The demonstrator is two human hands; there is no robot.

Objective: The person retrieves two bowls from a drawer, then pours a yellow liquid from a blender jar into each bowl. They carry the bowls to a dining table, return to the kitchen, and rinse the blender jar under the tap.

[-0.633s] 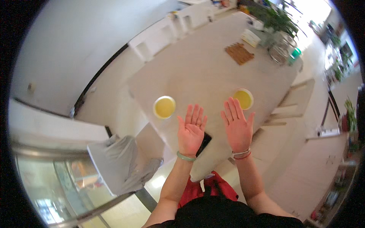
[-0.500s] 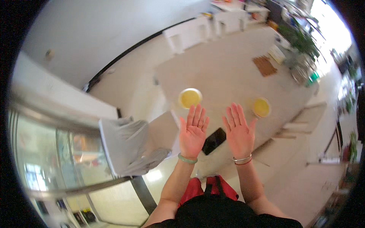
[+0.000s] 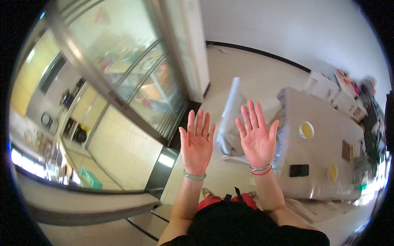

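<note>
My left hand is raised palm up with its fingers stretched and holds nothing. It wears a ring, and a pale green bangle circles the wrist. My right hand is held up likewise, palm showing, fingers spread, with a silver bracelet and a red cord on its wrist. Behind the right hand stands a chair with grey cloth, partly hidden by it. Right of that, a covered table bears two bowls with yellow contents, the farther bowl and the nearer bowl, and a black phone.
To the left, a sliding glass door in a metal frame opens onto a kitchen with cabinets and a turquoise box. White chairs line the table's far side. A brown mat lies on the table. Plants stand at the far right.
The view has swung left: the table, bowls and phone now sit farther right, and the doorway and kitchen fill the left. Both hands remain raised and empty.
</note>
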